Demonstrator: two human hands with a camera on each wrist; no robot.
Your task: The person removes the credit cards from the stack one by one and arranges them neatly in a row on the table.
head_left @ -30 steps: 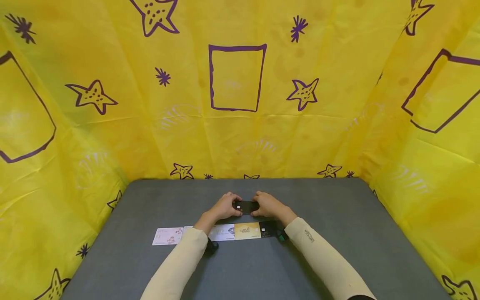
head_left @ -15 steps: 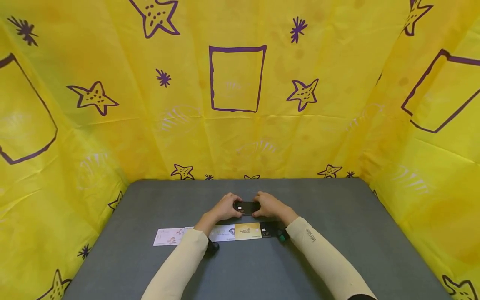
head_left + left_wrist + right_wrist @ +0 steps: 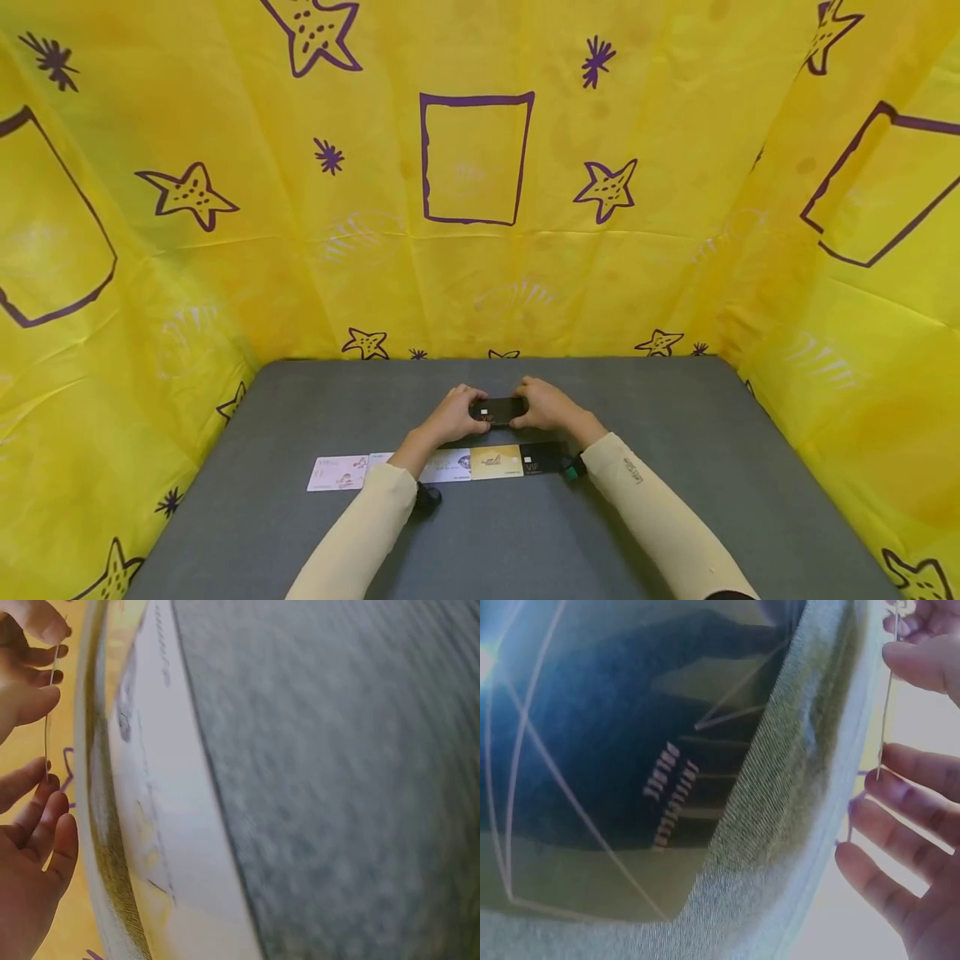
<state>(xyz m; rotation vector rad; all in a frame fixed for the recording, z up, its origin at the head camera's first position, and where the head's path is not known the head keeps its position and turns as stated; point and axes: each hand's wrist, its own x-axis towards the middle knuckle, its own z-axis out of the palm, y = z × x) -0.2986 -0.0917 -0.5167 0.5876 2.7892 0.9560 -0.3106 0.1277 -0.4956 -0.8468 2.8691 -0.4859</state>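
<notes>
Between my hands a black VIP card (image 3: 498,411) is held above the table, beyond a row of cards. My left hand (image 3: 454,414) pinches its left end. The right end is in the pinch of my right hand (image 3: 551,408). Both wrist views show the card edge-on, as a thin line. In the left wrist view my left hand (image 3: 34,855) is the lower of the two, its other fingers spread. Low in the right wrist view is my right hand (image 3: 907,832), also with spread fingers. The fingers cover both ends of the card.
On the grey table (image 3: 480,542) a row holds a pinkish card (image 3: 335,473), a white card (image 3: 378,459) partly behind my left arm, another white card (image 3: 450,467), a gold card (image 3: 497,462) and a black card (image 3: 542,458). A yellow patterned cloth (image 3: 480,275) encloses the table.
My right hand has shifted slightly right and up, and the held card has moved a little the same way. My left hand has followed slightly. The row of cards stays put.
</notes>
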